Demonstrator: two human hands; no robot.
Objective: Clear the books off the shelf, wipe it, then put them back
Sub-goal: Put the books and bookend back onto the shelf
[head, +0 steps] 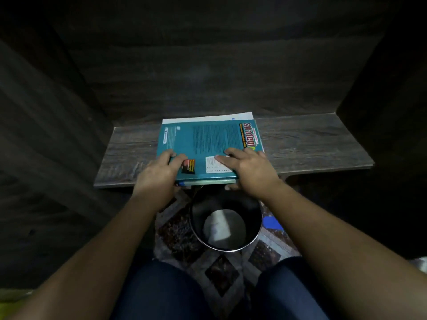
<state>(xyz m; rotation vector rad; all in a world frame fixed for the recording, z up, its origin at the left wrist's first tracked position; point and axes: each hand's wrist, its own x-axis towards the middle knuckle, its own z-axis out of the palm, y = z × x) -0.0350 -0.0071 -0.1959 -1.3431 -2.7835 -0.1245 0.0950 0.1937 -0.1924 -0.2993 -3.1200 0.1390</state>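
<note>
Head view: my left grip (159,172) is clamped on the near left corner of the stack of books (208,144), fingers wrapped over the left edge and thumb lying on the teal cover. My right grip (249,172) pinches the near right corner, fingers (225,157) spread flat on the cover and the thumb tucked under the stack's near edge. The stack lies flat on the shelf (312,144), roughly at its middle, and its near edge juts a little past the shelf's front edge. A white book (208,118) shows as a strip beyond the teal one's far edge, close to the back wall (208,65). Thinner books, one with a blue spine (184,183), peek out beneath at the near edge. Bare shelf board runs out on both sides of the stack to the dark side walls, wider on the right. Under the front edge, just below my right grip, a round steel bucket (226,218) stands on a patterned floor (180,234), between my knees. A blue object (272,222) lies just right of the bucket.
</note>
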